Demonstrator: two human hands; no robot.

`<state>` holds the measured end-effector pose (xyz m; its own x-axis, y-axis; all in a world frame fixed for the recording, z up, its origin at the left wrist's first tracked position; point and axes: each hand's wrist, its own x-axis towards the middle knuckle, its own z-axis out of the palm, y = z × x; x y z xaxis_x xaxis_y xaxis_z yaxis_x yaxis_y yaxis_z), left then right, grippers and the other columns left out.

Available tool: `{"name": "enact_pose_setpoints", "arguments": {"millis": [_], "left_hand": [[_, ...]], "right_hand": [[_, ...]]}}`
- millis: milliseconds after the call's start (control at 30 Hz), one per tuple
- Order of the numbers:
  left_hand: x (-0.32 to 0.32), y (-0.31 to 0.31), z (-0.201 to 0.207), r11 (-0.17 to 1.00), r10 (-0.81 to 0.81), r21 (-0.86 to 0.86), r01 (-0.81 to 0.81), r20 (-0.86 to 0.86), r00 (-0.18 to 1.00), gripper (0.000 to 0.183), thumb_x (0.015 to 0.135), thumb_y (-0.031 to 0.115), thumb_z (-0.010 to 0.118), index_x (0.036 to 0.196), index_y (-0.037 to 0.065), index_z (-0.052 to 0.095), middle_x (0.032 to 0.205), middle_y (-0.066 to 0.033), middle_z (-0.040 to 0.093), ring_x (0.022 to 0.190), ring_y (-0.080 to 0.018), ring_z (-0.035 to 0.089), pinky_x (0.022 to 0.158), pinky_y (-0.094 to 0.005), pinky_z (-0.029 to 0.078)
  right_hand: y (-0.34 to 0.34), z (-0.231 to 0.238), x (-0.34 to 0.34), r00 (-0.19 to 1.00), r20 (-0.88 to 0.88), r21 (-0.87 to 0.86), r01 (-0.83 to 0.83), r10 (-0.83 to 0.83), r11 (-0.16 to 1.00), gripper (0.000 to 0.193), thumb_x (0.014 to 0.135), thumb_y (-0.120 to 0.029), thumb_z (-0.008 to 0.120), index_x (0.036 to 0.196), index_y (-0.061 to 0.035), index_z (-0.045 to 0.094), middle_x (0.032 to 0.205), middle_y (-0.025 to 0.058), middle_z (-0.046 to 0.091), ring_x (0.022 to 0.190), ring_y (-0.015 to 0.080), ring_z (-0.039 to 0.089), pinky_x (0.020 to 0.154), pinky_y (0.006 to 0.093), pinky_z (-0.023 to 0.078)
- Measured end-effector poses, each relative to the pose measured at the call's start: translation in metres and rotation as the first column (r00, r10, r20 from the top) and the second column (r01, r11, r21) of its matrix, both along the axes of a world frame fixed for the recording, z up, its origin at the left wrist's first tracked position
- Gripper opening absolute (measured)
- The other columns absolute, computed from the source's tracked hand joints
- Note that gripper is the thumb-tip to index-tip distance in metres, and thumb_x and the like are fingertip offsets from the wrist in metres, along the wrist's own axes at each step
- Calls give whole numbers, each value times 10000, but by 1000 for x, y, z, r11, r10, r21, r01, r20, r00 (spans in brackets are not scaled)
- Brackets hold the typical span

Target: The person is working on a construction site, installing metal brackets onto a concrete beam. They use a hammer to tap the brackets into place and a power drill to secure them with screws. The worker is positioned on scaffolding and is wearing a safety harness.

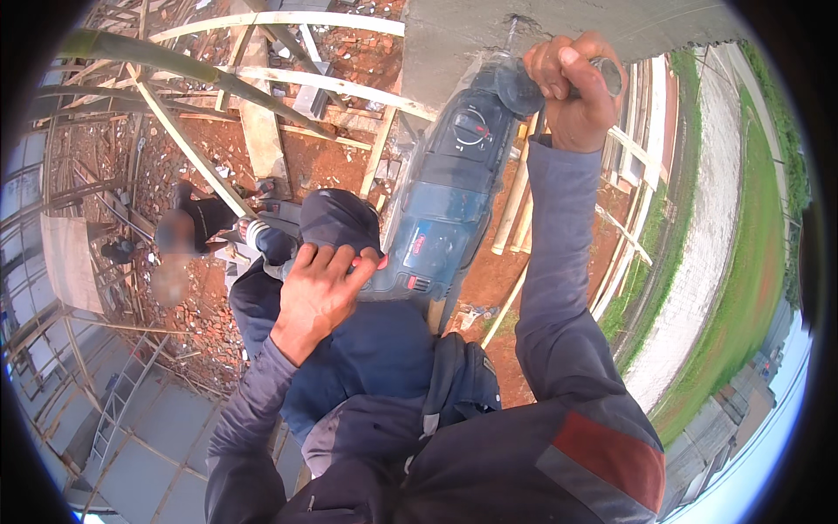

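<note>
The drill (449, 196), bearing a small label (418, 246), points at concrete (441, 44); the left hand (319, 297) curls round its rear, the right hand (578, 92) clasps its side handle (607, 77). A bamboo pole (188, 68) slants beyond.

Bright daylight | fisheye bending, dark corners | power tool (447, 196) outline smeared | pale strip (698, 279) glaring
</note>
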<state>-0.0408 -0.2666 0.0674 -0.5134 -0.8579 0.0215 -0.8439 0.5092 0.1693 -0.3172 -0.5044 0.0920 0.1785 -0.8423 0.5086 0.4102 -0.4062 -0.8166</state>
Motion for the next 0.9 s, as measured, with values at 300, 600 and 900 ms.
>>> {"name": "enact_pose_setpoints", "arguments": {"millis": [300, 600, 900], "left_hand": [[-7, -2, 65, 999, 22, 51, -18, -66, 998, 543, 542, 133, 689, 1080, 141, 620, 752, -9, 496, 685, -197, 552, 668, -342, 401], [29, -14, 30, 993, -37, 104, 60, -208, 977, 543, 528, 149, 687, 1065, 131, 613, 760, -22, 521, 704, -226, 575, 680, -352, 418], [71, -48, 6, 980, -180, 67, 186, -79, 980, 570, 515, 143, 700, 1071, 82, 594, 788, -72, 522, 758, -283, 566, 738, -397, 441]], "right_hand": [[-22, 38, -6, 999, -30, 226, 47, -41, 973, 263, 869, -161, 554, 659, -136, 398, 547, 9, 377, 552, 145, 387, 692, 360, 370], [-13, 51, 34, 983, -144, 275, 148, -111, 950, 186, 836, -95, 626, 690, -79, 512, 575, 11, 445, 558, 123, 400, 599, 309, 364], [-6, 13, 70, 806, -185, -163, 540, -563, 826, 220, 765, -141, 713, 641, -41, 561, 540, 18, 519, 473, 118, 471, 464, 314, 382]]}}
